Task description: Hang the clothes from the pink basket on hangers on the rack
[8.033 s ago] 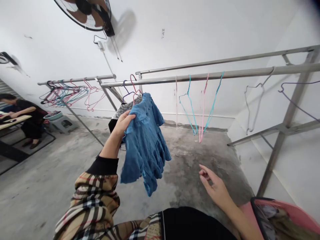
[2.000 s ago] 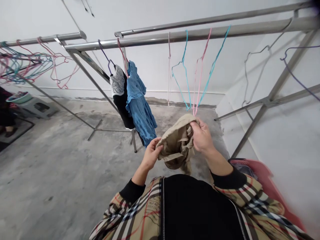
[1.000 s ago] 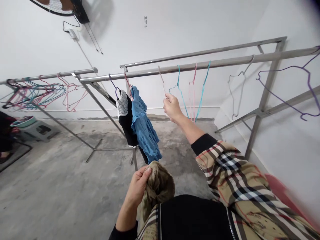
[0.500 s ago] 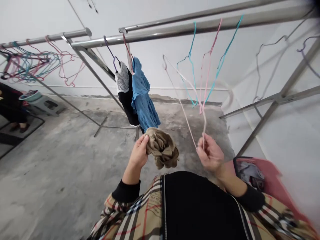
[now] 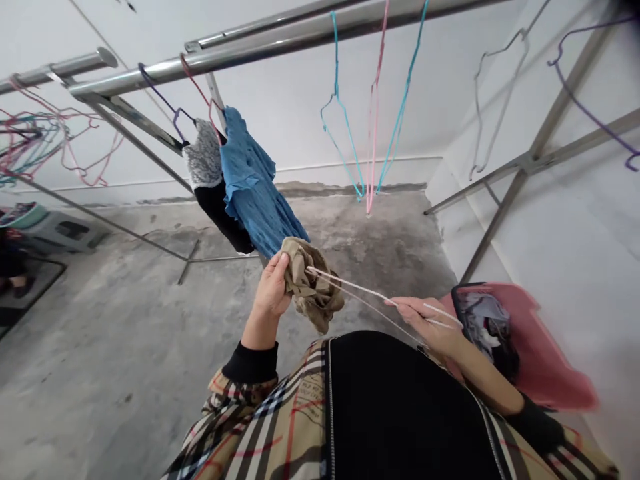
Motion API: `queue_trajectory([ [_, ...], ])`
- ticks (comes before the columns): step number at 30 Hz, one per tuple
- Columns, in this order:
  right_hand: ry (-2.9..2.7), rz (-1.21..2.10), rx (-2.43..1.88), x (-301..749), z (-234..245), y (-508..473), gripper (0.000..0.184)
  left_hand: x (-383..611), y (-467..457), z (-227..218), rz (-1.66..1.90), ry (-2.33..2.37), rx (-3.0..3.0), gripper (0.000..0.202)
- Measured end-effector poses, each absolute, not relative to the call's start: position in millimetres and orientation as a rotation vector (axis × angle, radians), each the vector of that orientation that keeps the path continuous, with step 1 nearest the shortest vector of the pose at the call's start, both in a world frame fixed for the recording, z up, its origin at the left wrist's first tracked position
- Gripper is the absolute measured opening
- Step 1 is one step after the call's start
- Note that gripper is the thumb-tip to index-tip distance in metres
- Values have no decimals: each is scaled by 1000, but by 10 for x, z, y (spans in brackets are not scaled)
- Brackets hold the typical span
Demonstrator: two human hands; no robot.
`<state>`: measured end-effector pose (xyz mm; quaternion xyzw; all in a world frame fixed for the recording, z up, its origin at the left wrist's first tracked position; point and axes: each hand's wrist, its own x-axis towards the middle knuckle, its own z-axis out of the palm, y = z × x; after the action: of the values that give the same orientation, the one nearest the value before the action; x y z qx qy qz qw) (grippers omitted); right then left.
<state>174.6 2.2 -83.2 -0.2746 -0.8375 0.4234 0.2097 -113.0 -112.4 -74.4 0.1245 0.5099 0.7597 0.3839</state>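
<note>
My left hand (image 5: 273,287) grips a bunched-up brown garment (image 5: 313,297) by its left edge, thumb on top. What kind of garment it is I cannot tell. My right hand (image 5: 430,327) is closed around a pale wire hanger (image 5: 363,288), which points left. One end of this hanger lies at the gathered opening of the brown cloth; how far it reaches inside is hidden. Just beyond my left hand hang a blue ruffled garment (image 5: 250,180) and a black garment with a grey lacy top (image 5: 204,157).
A steel rail (image 5: 260,52) crosses overhead, carrying a blue hanger (image 5: 336,100), a pink hanger (image 5: 373,120) and others. More hangers (image 5: 45,140) crowd a second rail at left. A pink basket (image 5: 545,353) with clothes stands at right. Behind, a stool (image 5: 75,230) holds a basin (image 5: 30,217).
My right hand has swung the pale hanger from upright down to the left, bringing its end to the brown garment. My left hand keeps its hold. The view has shifted right.
</note>
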Motion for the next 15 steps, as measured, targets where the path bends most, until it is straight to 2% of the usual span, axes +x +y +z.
queue_trajectory([
  [6,-2374,1277,-658,1500,-1004,108,40,-860,-1085,-829,1721,1439,629,35],
  [12,-2199,1296,-634,1214,-1281,220,57,-481,-1150,-708,900,1454,1729,31],
  [15,-2151,1305,-624,1277,-1257,267,55,-455,-1179,-635,705,1667,2159,30],
])
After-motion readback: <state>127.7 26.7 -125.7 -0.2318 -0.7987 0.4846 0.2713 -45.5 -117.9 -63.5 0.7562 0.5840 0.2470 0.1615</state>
